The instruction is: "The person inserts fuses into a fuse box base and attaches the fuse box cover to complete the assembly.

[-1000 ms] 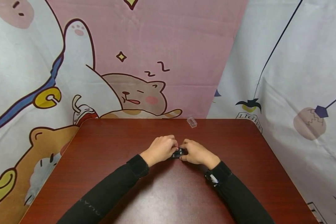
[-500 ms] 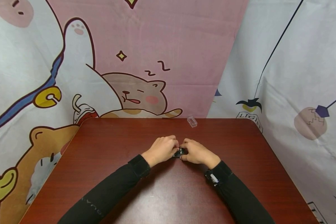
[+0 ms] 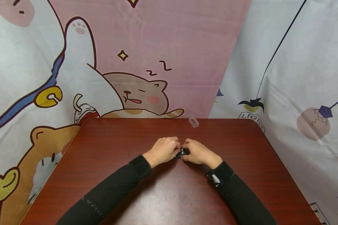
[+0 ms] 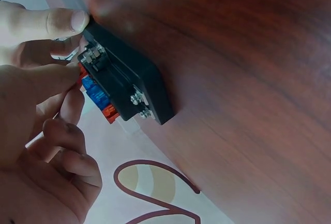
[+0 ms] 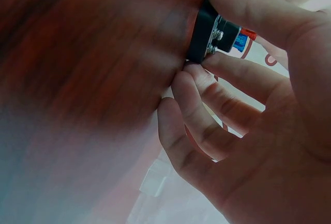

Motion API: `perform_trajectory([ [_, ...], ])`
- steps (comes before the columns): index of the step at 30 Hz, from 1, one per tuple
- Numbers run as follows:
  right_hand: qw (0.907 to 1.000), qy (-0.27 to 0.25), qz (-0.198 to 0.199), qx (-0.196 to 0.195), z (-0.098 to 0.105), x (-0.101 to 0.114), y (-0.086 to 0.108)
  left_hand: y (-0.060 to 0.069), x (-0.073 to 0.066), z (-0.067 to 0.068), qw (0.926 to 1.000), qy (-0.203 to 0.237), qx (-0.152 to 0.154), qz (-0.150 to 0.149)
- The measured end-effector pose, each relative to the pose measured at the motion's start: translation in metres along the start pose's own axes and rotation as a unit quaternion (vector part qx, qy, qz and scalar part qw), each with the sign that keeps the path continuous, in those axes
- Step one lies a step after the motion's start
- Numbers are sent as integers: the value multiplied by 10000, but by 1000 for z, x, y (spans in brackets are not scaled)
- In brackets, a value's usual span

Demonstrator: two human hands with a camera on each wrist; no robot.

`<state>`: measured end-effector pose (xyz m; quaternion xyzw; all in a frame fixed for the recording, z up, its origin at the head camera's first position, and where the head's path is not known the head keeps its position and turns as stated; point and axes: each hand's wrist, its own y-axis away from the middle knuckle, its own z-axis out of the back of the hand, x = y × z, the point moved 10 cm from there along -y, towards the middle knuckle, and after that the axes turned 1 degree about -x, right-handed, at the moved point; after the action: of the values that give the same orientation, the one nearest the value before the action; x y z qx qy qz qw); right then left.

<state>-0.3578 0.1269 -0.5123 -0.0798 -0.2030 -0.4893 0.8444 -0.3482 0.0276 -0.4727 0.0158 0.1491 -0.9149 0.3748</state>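
Note:
Between both hands, low over the tabletop, is a black fuse block (image 4: 133,66) with metal screw terminals. Blue blade fuses (image 4: 96,92) and a red blade fuse (image 4: 110,113) stick out of its top, seen in the left wrist view. My left hand (image 3: 162,150) has its thumb on one end of the base and its index finger against another red fuse, mostly hidden by that finger. My right hand (image 3: 200,152) holds the other end between thumb and index finger, its remaining fingers resting near the table surface in the right wrist view.
A small clear plastic cover (image 3: 193,122) lies at the far edge of the reddish-brown table (image 3: 115,134). Behind the table hangs a printed cloth (image 3: 197,47) with cartoon animals, also running along the right side.
The hands stay almost still around the fuse block, which seems to have shifted or tilted very slightly. The clear cover remains in place.

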Motion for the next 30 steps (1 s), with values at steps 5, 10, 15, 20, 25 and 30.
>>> perform_trajectory([
  [5, 10000, 1, -9, 32, 0, 0, 0, -1, -1, 2, 10000, 17, 0, 4],
  [10, 10000, 18, 3, 17, 0, -1, 0, -3, -4, 5, 10000, 0, -49, -69],
  [15, 10000, 55, 12, 9, -1, 0, -1, -6, -7, 3, 9999, -50, 56, -102],
  [20, 10000, 76, 11, 5, 0, 1, 0, -8, -8, 0, 9996, -188, 210, -85],
  [25, 10000, 27, 8, 4, 0, 2, -1, -8, -7, 0, 9995, -190, 262, -1],
  [30, 10000, 20, -26, 26, -2, -1, -1, -8, -10, 0, 9995, -156, 271, -13],
])
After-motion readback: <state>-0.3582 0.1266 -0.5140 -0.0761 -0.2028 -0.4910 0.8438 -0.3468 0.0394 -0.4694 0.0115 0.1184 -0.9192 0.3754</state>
